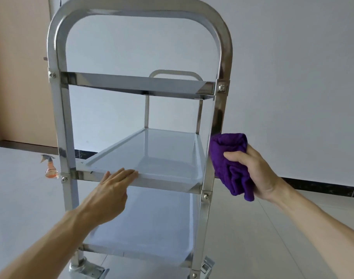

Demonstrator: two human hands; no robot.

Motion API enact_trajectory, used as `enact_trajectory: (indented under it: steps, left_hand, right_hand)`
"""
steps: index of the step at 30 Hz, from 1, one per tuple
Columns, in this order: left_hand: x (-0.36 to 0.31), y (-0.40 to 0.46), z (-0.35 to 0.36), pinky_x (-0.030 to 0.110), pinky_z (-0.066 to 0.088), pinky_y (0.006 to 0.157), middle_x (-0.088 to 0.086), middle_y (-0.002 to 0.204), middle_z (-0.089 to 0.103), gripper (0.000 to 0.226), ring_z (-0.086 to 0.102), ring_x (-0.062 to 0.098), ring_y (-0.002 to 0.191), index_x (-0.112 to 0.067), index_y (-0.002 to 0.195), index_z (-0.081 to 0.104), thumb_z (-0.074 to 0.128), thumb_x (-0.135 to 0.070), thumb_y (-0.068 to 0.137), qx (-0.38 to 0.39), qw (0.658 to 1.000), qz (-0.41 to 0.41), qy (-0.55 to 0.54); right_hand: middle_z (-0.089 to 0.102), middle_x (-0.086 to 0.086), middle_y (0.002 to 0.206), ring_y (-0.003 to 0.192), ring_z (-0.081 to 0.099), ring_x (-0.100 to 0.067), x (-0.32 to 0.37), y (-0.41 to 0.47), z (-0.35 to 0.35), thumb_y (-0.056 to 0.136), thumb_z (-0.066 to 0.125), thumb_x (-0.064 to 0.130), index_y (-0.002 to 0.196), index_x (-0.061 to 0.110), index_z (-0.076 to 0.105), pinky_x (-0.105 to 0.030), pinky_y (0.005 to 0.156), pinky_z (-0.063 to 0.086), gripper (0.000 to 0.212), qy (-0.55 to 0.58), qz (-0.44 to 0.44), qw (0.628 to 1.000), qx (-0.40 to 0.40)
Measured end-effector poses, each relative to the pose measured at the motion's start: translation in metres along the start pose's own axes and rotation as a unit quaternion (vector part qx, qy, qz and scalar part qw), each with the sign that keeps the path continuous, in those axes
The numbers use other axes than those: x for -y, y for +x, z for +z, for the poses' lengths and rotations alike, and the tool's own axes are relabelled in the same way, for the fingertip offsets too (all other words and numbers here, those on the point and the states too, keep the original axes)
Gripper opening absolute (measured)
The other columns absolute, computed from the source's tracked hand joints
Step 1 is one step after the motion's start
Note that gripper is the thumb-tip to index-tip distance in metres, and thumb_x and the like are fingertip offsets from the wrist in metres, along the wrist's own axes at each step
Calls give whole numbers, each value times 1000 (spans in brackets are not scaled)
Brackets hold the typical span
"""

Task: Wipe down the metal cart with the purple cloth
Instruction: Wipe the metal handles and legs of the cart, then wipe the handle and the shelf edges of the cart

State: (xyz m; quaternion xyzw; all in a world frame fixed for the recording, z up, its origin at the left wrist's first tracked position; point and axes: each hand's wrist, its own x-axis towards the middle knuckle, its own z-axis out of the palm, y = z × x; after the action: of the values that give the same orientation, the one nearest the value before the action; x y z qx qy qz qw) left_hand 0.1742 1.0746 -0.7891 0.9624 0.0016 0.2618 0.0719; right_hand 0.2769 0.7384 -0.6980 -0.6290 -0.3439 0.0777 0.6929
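**Cloth at the cart's right post**

An orange spray bottle (50, 167) stands on the floor left of the metal cart (59, 109). The left hand (113, 186) rests straight-fingered and flat on the middle shelf's (168, 158) front rim. The right hand (250, 170) grips the bunched purple cloth (230, 158) against the cart's right upright post (217, 117).

Metal cart (59, 121) handle top cut off at 12 o'clock, casters cropped at 6 o'clock, spray bottle (50, 167) at 9 o'clock blurred, purple cloth (230, 164) partly hidden under right hand (252, 170) fingers.
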Motion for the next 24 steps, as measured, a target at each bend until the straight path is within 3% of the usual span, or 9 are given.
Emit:
enact_trajectory:
  steps: [3,6,9,11,13,15,17,21,24]
  left_hand:
    - [3,-2,-2,41,1,123,-12,164,-1,75,-4,15,152,-25,156,-3,33,-1,95,48,997,-26,52]
    - [-1,2,-5,45,1,123,-11,164,-4,78,-6,16,152,-24,156,-8,31,0,93,50,997,-46,46]
    - [1,6,-6,46,-2,122,-10,164,-5,81,-9,18,151,-22,155,-10,34,2,92,66,996,-59,7]
    - [4,7,-5,47,-8,121,-9,164,-2,80,-10,17,151,-22,156,-2,36,4,91,71,994,-61,-52]
    - [9,9,-6,47,-6,122,-7,163,13,75,3,17,151,-23,156,14,40,6,92,44,986,-76,-142]
    - [15,11,-9,48,20,120,-2,153,36,69,30,20,144,-26,149,33,44,8,90,2,970,-98,-223]
    - [22,9,-12,41,42,102,1,141,51,66,47,21,133,-28,136,46,44,16,86,-32,949,-109,-294]
    - [31,4,-12,44,41,105,6,131,57,68,52,29,126,-30,124,48,46,24,81,-51,942,-117,-310]
    - [21,5,-19,36,41,100,6,133,57,55,52,25,126,-32,123,52,52,12,89,-84,944,-132,-290]
  right_hand:
    - [72,-14,102,87,71,-32,9,-7,6,82,68,22,112,21,67,-54,79,59,30,-8,17,999,27]
    - [72,-14,104,90,72,-34,19,-12,10,81,69,22,113,23,67,-47,76,59,32,-19,26,998,58]
    - [70,-17,108,94,70,-37,25,-15,15,81,71,22,117,20,65,-53,82,58,37,-16,28,995,90]
    - [69,-18,114,98,69,-40,27,-17,21,84,72,20,120,20,63,-55,84,57,37,-4,23,993,116]
    - [69,-18,115,99,69,-41,28,-20,27,85,75,23,122,21,62,-50,83,57,39,-5,15,990,138]
    - [69,-17,115,102,69,-42,30,-22,34,86,75,27,125,21,61,-49,83,57,42,-16,8,988,153]
    - [69,-16,116,104,68,-40,32,-22,40,89,73,26,125,21,60,-47,85,57,39,-31,4,986,164]
    - [71,-9,114,106,69,-30,37,-17,54,92,69,28,121,27,62,-38,86,58,31,-85,-16,980,177]
    - [73,0,111,104,70,-19,45,-11,62,90,70,29,118,33,64,-27,82,57,28,-130,-41,973,186]
